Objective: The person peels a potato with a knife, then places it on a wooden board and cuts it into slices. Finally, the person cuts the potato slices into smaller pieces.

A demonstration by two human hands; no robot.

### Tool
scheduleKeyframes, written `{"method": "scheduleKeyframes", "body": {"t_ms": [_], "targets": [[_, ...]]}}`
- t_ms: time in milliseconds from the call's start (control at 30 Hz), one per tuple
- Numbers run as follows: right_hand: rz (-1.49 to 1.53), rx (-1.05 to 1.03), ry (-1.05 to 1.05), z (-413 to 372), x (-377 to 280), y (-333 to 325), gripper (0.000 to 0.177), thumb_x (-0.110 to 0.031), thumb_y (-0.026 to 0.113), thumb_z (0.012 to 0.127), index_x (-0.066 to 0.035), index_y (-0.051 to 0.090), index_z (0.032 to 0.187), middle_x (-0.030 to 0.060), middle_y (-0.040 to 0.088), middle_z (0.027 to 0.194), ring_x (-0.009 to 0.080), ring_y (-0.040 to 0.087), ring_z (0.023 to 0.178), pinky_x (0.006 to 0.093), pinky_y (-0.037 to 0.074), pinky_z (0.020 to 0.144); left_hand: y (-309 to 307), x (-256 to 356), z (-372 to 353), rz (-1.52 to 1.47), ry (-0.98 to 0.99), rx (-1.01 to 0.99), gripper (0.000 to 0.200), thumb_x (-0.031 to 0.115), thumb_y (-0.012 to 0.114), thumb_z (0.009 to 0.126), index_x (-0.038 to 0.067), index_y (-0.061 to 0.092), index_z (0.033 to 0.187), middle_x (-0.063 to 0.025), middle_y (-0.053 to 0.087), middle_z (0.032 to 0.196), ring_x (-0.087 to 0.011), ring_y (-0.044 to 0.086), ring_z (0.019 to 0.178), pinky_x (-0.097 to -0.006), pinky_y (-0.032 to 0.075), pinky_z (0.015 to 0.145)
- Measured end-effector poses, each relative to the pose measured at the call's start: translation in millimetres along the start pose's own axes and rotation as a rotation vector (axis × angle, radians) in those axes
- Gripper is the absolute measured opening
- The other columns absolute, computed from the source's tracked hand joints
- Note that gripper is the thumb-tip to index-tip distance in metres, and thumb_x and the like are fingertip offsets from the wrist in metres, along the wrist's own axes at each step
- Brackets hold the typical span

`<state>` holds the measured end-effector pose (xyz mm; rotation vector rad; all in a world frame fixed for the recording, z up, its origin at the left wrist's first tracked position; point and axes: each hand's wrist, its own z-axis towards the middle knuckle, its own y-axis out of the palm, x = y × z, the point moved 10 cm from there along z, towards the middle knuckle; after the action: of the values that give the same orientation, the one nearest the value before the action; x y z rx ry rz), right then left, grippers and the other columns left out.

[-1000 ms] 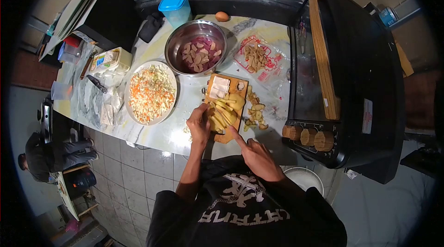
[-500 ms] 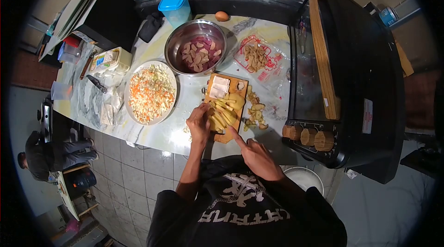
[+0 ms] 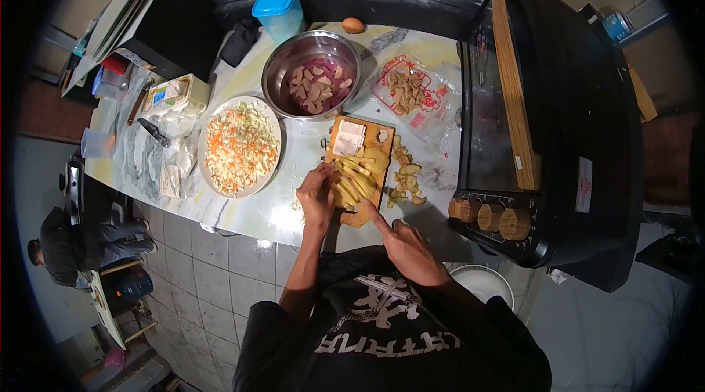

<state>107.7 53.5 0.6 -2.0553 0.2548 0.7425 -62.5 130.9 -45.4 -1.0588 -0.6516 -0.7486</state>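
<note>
A wooden cutting board (image 3: 358,217) lies near the table's front edge. On it are pale yellow potato strips (image 3: 352,185), larger potato slices (image 3: 377,160) and a small stack of pale pinkish slices (image 3: 349,138). My left hand (image 3: 316,195) is closed, its bunched fingertips pressing the strips at the board's left side. My right hand (image 3: 410,249) is curled at the lower right with its index finger stretched toward the strips. It seems to grip a knife, though handle and blade are mostly hidden. Potato peelings (image 3: 405,179) lie right of the board.
A plate (image 3: 274,164) of chopped vegetables stands left, and a steel bowl (image 3: 275,94) with sliced sausage behind. Brown pieces (image 3: 405,92) lie on a plastic bag (image 3: 437,109). An egg (image 3: 353,25) is at the back. A black oven (image 3: 573,120) borders the right. Another person (image 3: 62,245) is far left.
</note>
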Motion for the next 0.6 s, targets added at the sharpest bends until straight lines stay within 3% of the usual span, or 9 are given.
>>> {"method": "scheduleKeyframes", "body": {"t_ms": [600], "targets": [[0.044, -0.030, -0.010, 5.2, 3.5, 5.4, 0.083, 0.013, 0.047, 0.077, -0.014, 0.020, 0.150, 0.0234, 0.057, 0.083, 0.0396, 0.061, 0.078, 0.0459, 0.048, 0.071, 0.3, 1.1, -3.0, 0.014, 0.009, 0.009, 0.048, -0.020, 0.057, 0.059, 0.001, 0.065, 0.102, -0.0170, 0.067, 0.103, -0.0303, 0.066, 0.092, -0.0339, 0.053, 0.080]]}}
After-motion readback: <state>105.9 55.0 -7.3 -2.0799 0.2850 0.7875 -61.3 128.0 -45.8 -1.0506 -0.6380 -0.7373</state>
